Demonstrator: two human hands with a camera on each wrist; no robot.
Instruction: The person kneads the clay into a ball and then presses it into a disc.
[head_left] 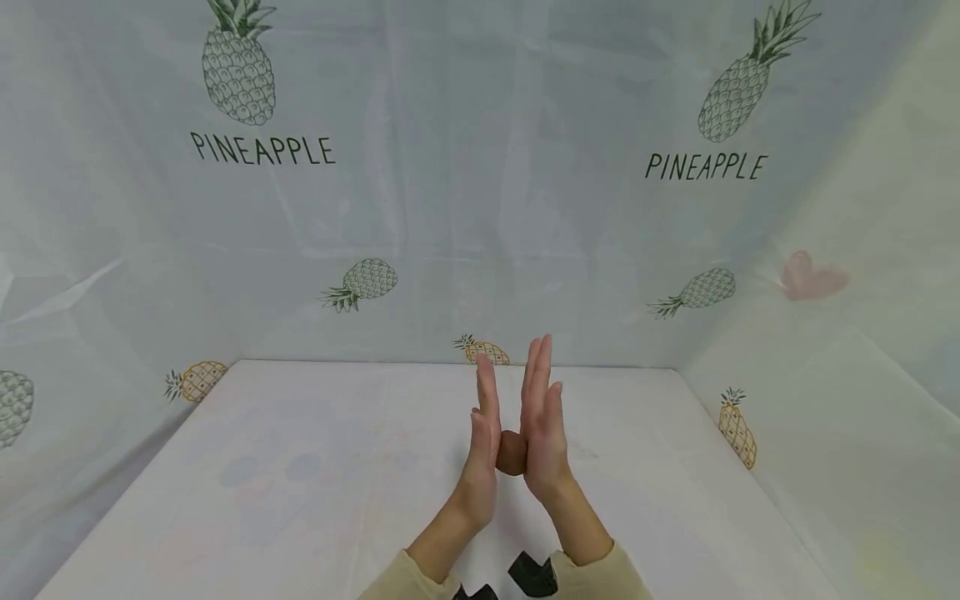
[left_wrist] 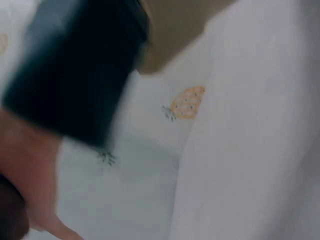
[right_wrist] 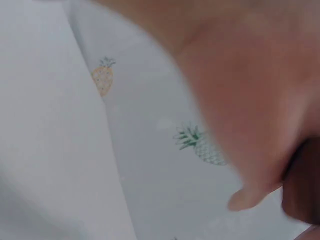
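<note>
Between my two palms sits a roughly round brown lump (head_left: 512, 453), which looks like modelling clay. My left hand (head_left: 480, 471) presses its palm to the lump's left side, fingers straight and pointing up. From the other side the palm of my right hand (head_left: 543, 442) touches it, its fingers also straight. The left wrist view catches only part of the lump (left_wrist: 11, 215) at the lower left corner, beside the blurred left hand (left_wrist: 32, 172). In the right wrist view the lump (right_wrist: 302, 185) lies against the right palm, at the right edge.
A white-covered table (head_left: 315, 500) spreads under both hands. Behind it and at the sides hangs a pale sheet (head_left: 480, 167) printed with pineapples and lettering. Black straps (head_left: 534, 573) show at the cream sleeves (head_left: 603, 575).
</note>
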